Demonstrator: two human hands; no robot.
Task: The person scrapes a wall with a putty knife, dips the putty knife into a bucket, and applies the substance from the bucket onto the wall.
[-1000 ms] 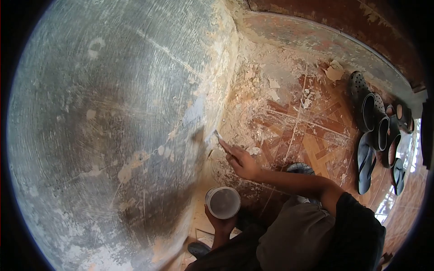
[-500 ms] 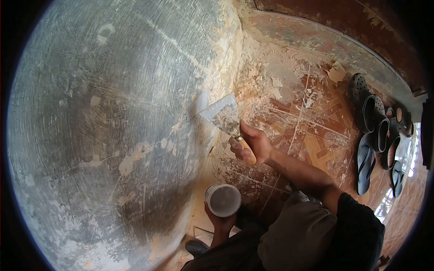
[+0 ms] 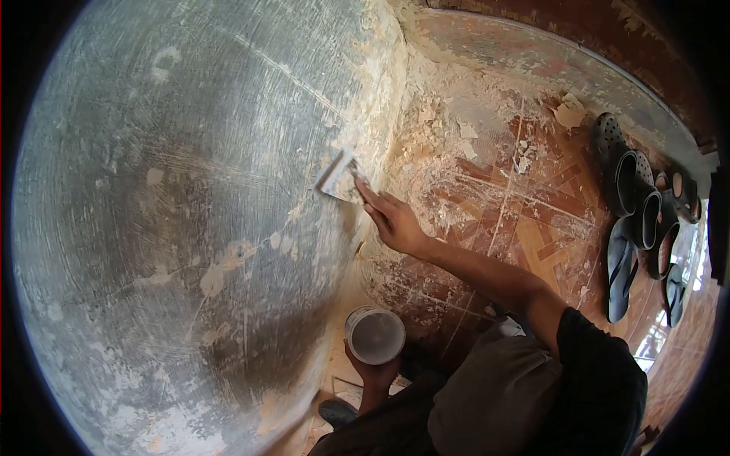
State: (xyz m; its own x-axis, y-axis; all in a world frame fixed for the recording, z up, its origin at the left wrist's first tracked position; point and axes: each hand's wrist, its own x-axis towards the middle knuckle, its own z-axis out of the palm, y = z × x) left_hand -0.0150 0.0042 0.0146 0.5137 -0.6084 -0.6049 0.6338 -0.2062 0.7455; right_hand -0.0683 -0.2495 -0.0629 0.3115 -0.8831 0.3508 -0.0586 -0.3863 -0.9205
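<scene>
My right hand [image 3: 395, 223] is closed round the handle of a putty knife [image 3: 340, 179], whose wide blade lies at the surface of the grey wall [image 3: 228, 167]. The fingers point along the blade and hide most of the handle. Lower down, my left hand [image 3: 372, 370] grips a small round tub [image 3: 376, 336] from below, its open top facing up. Inside the tub the surface looks pale grey. The wall is scratched and patchy, with beige patches and a cracked line below the blade.
Dust and flakes cover the brown tiled floor [image 3: 540, 254] along the wall's foot. A larger peeled chip [image 3: 569, 111] lies near the far ledge [image 3: 494, 42]. Several dark clogs and sandals [image 3: 623, 182] stand at the right. A dark shoe [image 3: 336, 413] shows near the bottom.
My right hand has moved left and up and turned over, bringing the putty knife's blade to the wall. My left hand and the tub have stayed put.
</scene>
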